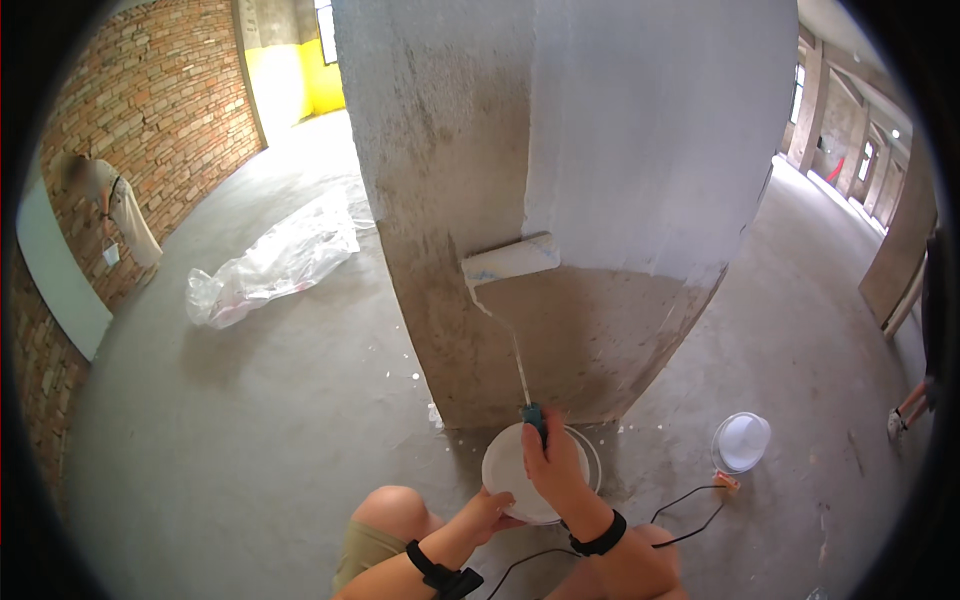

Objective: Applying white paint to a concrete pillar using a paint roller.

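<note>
My right hand (555, 460) is closed round the dark green handle of a paint roller (512, 260). The roller's white sleeve lies against the pillar (450, 150), at the lower edge of a pale painted band (640, 140). Below that band, and along the left, the pillar is bare brown-grey. My left hand (490, 512) grips the rim of a white round bucket (508, 465) held beneath the roller handle, its thumb over the edge. My right forearm passes over part of the bucket, and what lies inside it is hard to make out.
A second white bucket (743, 442) stands on the floor at right, near an orange-brown block (726, 483) with a black cable. Clear plastic sheeting (280, 255) lies at left. One person (130, 215) stands by the brick wall; another's leg (908, 405) shows far right.
</note>
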A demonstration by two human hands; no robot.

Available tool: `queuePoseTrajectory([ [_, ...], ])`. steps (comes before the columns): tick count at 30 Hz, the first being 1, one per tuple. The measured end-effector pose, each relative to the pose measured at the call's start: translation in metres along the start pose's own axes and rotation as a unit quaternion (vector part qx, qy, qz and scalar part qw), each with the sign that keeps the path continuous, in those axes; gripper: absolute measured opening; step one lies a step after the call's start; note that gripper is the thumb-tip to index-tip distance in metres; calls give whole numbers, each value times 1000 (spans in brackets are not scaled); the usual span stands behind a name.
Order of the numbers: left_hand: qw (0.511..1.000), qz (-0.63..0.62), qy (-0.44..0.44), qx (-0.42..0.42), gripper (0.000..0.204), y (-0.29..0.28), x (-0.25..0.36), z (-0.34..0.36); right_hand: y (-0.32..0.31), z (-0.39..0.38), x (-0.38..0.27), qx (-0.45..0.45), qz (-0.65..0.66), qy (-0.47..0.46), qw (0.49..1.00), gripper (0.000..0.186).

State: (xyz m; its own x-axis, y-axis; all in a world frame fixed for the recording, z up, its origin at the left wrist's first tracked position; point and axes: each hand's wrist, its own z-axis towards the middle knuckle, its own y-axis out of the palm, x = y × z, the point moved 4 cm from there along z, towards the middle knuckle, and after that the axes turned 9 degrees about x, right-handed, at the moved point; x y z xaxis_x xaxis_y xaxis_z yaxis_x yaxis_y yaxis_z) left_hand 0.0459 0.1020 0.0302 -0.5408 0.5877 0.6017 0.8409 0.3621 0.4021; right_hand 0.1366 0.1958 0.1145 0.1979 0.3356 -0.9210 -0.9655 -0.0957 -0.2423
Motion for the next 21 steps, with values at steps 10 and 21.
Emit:
queuePoseTrajectory([
  [10, 1000, 5, 24, 12, 43, -10, 0, 11, 24, -14, -20, -83, 150, 183, 968, 21],
  [21, 999, -2, 28, -39, 42, -5, 1, 15, 31, -6, -43, -86, 180, 177, 964, 24],
])
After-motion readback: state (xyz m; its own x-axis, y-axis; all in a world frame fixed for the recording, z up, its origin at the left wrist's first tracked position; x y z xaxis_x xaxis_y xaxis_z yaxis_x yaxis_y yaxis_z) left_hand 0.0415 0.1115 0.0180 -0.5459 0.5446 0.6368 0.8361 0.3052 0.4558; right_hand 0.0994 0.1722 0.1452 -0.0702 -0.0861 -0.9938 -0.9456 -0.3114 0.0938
